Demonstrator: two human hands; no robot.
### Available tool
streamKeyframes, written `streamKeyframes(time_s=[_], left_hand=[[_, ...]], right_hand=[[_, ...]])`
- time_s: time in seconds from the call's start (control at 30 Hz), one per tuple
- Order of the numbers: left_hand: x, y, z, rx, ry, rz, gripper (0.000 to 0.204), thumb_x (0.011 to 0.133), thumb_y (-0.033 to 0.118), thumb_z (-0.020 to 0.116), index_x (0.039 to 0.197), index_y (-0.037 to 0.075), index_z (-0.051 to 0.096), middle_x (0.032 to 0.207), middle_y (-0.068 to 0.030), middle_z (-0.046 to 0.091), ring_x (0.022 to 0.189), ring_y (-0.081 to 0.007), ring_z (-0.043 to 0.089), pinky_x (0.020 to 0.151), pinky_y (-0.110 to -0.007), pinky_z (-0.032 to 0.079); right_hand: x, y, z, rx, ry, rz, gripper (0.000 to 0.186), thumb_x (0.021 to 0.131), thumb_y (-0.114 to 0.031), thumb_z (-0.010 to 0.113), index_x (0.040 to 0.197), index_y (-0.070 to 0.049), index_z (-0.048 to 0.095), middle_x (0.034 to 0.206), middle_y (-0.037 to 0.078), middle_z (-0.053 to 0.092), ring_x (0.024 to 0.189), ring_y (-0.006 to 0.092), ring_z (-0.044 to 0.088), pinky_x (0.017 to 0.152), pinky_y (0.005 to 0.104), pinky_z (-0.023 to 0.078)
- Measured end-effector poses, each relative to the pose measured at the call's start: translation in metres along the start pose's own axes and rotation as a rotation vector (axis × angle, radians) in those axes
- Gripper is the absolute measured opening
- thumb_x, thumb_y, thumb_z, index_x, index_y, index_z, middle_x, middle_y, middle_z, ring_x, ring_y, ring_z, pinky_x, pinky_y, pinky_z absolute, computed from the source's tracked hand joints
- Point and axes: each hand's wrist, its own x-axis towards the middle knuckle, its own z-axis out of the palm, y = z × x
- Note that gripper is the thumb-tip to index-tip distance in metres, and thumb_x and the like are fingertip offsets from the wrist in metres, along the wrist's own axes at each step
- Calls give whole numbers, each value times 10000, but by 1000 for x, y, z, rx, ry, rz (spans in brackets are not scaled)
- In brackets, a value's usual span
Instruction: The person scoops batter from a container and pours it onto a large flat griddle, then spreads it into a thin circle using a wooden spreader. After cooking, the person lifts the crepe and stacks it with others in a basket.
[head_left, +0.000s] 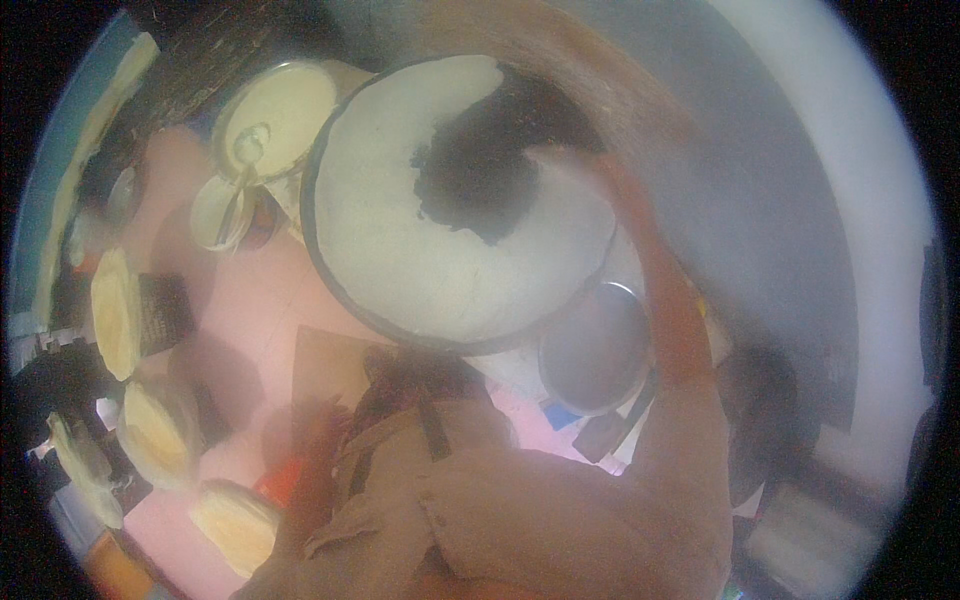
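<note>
A large round griddle (325, 255) with a dark rim sits at the upper middle. A white layer (390, 220), like batter or a thin flatbread, covers much of it and leaves a dark patch from the centre to the far right edge. My right hand (575, 165) reaches over the griddle's right side, its fingertips at the border of white and dark. Haze blurs its fingers, and whether it grips anything is unclear. My left hand (318, 428) is low, left of my lap, dim and smeared, its fingers not readable.
Left of the griddle stands a wide bowl (305, 95) of cream-coloured liquid, with a ladle (250, 150) and a smaller bowl (212, 215) beside it. A round metal lid or tray (595, 350) lies near right. Several pale oval pieces (118, 310) line the pink floor's left side.
</note>
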Motion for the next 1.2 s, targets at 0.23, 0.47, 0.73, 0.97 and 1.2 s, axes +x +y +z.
streamKeyframes(time_s=[0.23, 0.47, 0.73, 0.97, 1.2], left_hand=[[-11, -1, 12, -57, 67, -14, 452, 920, 317, 517, 1301, 78, 465, 1058, -162, 525, 864, -282, 578, 744, -407, 517], [-25, 11, 36, -114, 147, -35, 440, 913, 325, 523, 1276, 77, 488, 984, -135, 536, 812, -273, 577, 708, -405, 521], [-36, 30, 16, -263, 77, -3, 430, 907, 331, 529, 1252, 77, 509, 902, -100, 537, 768, -258, 574, 678, -403, 526], [5, 93, 15, -82, 137, -68, 439, 886, 341, 565, 1243, 88, 528, 965, -109, 518, 814, -251, 572, 727, -393, 516], [47, 140, -3, 13, 73, -91, 390, 884, 324, 580, 1205, 104, 566, 963, -116, 533, 790, -274, 581, 723, -413, 507]], right_hand=[[-10, 45, 8, -217, 34, -13, 399, 926, -353, 483, 1221, -98, 568, 1204, 115, 587, 1125, 271, 536, 983, 403, 369], [59, 47, 4, -94, -97, -6, 386, 889, -319, 551, 1201, -94, 585, 1168, 131, 612, 1078, 251, 575, 961, 389, 407], [104, -97, -15, -10, 96, -245, 377, 850, -292, 604, 1142, -54, 599, 1069, 151, 641, 1005, 273, 600, 877, 377, 437], [36, -53, -18, -28, 555, 106, 369, 826, -239, 624, 1096, 10, 595, 1024, 204, 630, 958, 314, 606, 824, 375, 449], [13, 9, 9, -288, 643, 573, 386, 781, -340, 599, 915, 17, 659, 851, 222, 652, 805, 368, 631, 716, 431, 480]])
